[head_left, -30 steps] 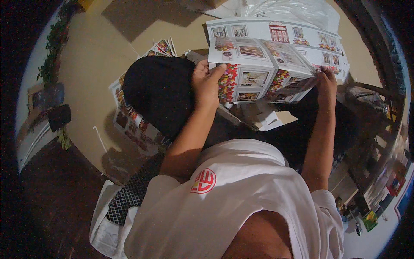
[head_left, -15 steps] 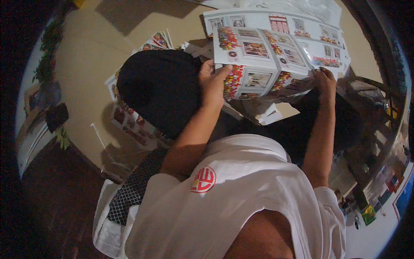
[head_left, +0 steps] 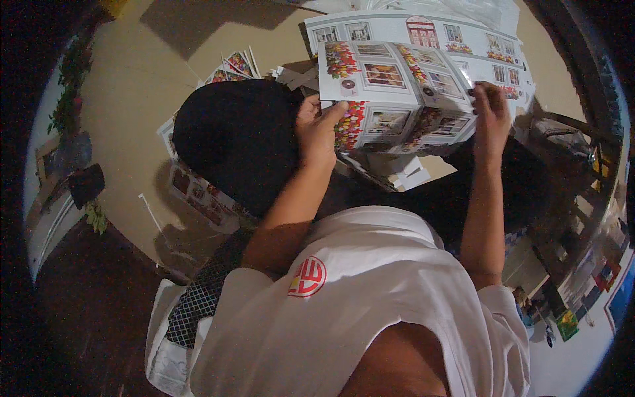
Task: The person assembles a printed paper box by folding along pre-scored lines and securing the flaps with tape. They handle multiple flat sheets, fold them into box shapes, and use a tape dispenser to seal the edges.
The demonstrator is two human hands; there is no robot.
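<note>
Nearest, wearing a white shirt [head_left: 370,304] with a round red emblem [head_left: 308,276]. Sitting in black trousers [head_left: 231,139] with knees apart. Gripping the left edge of a creased printed sheet [head_left: 380,76] in the left hand [head_left: 317,129], with the thumb on top. Bending the fingers of the right hand [head_left: 475,96] at its right edge; cannot tell whether pinching. Facing larger printed sheets [head_left: 383,28] just beyond, then clear plastic [head_left: 463,12] at the far side.
</note>
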